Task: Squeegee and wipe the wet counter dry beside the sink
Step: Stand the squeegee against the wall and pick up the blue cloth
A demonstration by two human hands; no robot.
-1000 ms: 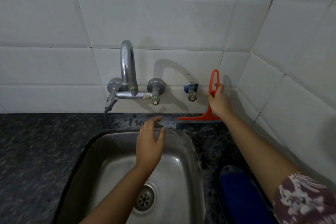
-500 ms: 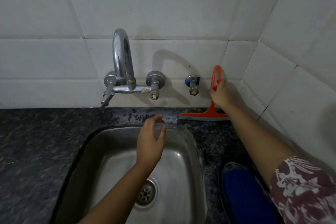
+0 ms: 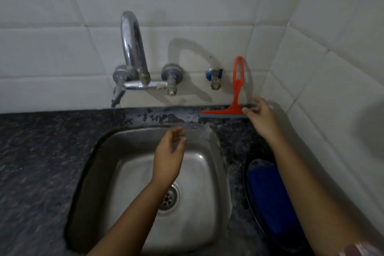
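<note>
No writing is showing anywhere. Red squeegee (image 3: pixel 234 102) is standing against tiles, right of centre — right hand (image 3: pixel 262 117) fingers loosely spread, touching its blade end; left hand (image 3: pixel 169 157) is hovering half-curled, empty, over sink (image 3: pixel 216 172).

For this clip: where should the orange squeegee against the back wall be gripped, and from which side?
Probably the upright looped handle of the squeegee, taken from the front right. It stands clear of the tiled wall above the blade, which rests on the counter. The right hand is already beside the blade's right end, open; the left hand is over the sink.
</note>
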